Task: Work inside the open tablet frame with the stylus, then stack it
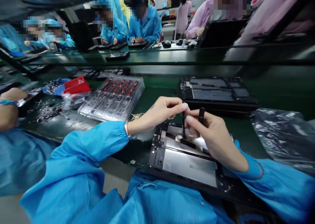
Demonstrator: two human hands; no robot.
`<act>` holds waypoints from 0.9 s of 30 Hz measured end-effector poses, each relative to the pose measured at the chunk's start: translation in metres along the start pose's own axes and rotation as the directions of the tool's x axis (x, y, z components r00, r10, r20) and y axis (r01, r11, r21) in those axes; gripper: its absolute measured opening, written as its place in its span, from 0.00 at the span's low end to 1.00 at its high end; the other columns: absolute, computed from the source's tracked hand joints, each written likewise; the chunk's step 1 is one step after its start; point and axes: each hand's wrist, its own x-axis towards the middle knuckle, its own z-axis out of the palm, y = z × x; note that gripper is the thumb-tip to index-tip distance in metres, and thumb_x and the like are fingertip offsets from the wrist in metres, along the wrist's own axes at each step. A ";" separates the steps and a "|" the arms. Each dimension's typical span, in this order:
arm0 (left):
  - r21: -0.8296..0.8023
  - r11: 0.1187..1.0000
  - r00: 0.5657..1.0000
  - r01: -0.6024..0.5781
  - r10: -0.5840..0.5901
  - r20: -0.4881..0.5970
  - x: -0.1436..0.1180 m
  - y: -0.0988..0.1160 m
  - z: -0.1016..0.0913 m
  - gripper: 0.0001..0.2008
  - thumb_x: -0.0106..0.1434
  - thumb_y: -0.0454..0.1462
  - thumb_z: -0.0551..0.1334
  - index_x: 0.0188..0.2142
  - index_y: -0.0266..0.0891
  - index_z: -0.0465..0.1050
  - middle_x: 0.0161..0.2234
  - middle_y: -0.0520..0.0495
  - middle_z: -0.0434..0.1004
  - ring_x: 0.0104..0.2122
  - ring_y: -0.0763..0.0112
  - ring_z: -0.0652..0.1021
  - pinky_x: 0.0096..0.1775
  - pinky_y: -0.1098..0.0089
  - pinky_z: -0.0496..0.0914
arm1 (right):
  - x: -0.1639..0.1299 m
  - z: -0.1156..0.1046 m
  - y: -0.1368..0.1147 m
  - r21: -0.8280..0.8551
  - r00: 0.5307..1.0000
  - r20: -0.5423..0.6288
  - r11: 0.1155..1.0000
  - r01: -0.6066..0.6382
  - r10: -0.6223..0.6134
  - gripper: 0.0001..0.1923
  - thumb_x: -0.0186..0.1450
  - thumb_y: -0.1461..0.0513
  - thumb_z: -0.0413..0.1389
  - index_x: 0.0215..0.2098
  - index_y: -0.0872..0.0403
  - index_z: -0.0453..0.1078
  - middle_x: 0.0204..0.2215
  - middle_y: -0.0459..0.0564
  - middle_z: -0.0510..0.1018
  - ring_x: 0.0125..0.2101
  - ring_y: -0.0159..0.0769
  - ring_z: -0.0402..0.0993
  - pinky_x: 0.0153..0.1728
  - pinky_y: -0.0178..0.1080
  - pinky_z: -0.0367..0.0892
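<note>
An opened tablet-like device [189,165] with silver battery panels and a black frame lies in front of me. Over its far half, my left hand [166,110] is closed, thumb and finger pinching the top of a thin black strip [183,127] that runs down to the device. My right hand [209,132] is closed beside it, its fingertips nearly meeting the left ones. A short black piece [201,114] shows at the right index finger; whether it is a tool or something worn is unclear. The right palm's contents are hidden.
Behind my hands sits a stack of similar devices [214,91]. A clear plastic tray [113,97] with red-and-black parts, a red bin [76,85] and loose small parts [50,114] lie left, near a co-worker's hand [13,94]. Clear plastic bags [285,135] lie right.
</note>
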 end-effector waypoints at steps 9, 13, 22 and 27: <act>0.614 0.748 0.943 -0.252 0.047 0.329 0.022 0.021 -0.017 0.10 0.68 0.40 0.63 0.38 0.36 0.79 0.28 0.52 0.71 0.27 0.76 0.71 0.28 0.74 0.60 | 0.012 -0.019 -0.019 -0.307 0.948 -0.025 0.905 0.293 -0.316 0.04 0.66 0.62 0.61 0.33 0.53 0.75 0.27 0.45 0.77 0.29 0.30 0.69 0.31 0.35 0.64; 0.687 0.620 0.919 -0.378 0.340 0.199 0.019 0.017 -0.014 0.24 0.65 0.45 0.68 0.55 0.37 0.67 0.40 0.48 0.74 0.34 0.73 0.74 0.33 0.74 0.68 | 0.011 -0.018 -0.021 -0.131 0.971 -0.084 0.969 0.210 -0.222 0.05 0.65 0.62 0.62 0.32 0.55 0.74 0.23 0.44 0.74 0.23 0.28 0.64 0.24 0.35 0.59; 0.919 -0.053 0.639 -0.391 0.703 0.312 0.009 0.018 0.008 0.05 0.72 0.31 0.58 0.39 0.32 0.72 0.34 0.43 0.76 0.33 0.68 0.75 0.36 0.70 0.70 | 0.004 -0.015 -0.025 -0.019 0.971 -0.100 0.976 0.216 -0.216 0.07 0.65 0.61 0.64 0.31 0.56 0.74 0.23 0.45 0.75 0.21 0.27 0.62 0.22 0.34 0.58; 0.932 -0.068 0.667 -0.357 0.680 0.305 0.007 0.020 0.009 0.07 0.73 0.31 0.56 0.38 0.32 0.72 0.34 0.43 0.76 0.34 0.68 0.75 0.37 0.69 0.71 | 0.002 -0.015 -0.027 -0.135 0.959 -0.100 0.959 0.250 -0.264 0.07 0.66 0.62 0.62 0.30 0.56 0.74 0.23 0.45 0.75 0.23 0.27 0.63 0.24 0.34 0.58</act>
